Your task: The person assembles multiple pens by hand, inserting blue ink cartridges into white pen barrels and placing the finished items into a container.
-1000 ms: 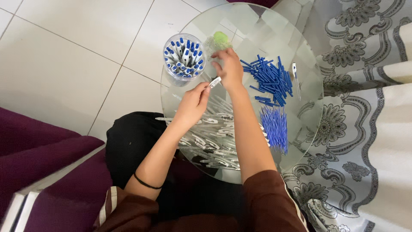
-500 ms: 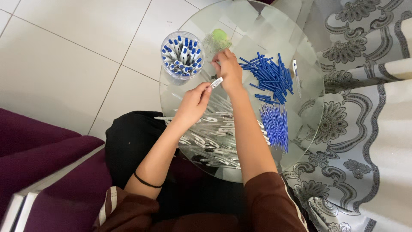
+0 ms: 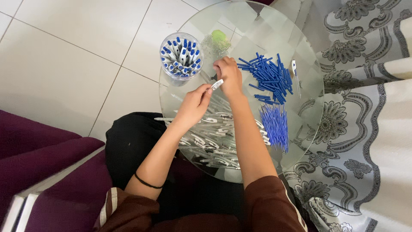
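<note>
Head view, glass table.

— What do we log for the hands?

— We see the left hand (image 3: 194, 104) with fingers pressed together on a white pen barrel (image 3: 217, 84), pinching its lower end. The barrel's long axis runs up and to the right, toward the right hand (image 3: 228, 75). That hand is curled at the barrel's upper tip, touching it; whether it pinches the tip or some small part there, we cannot tell.

— Which way do the parts lie from the grip?

— We note the loose blue pen caps (image 3: 268, 77) heaped just right of the right hand, so that hand is the nearer one. Thin blue refills (image 3: 274, 126) lie below the heap. Clear pen barrels (image 3: 214, 141) spread under both forearms on the round glass tabletop (image 3: 257, 25).

— And to the left?

— We mark a clear cup of capped pens (image 3: 181, 56), upright, nearer the left hand. A green object (image 3: 219, 36) sits beyond, blurred.
</note>
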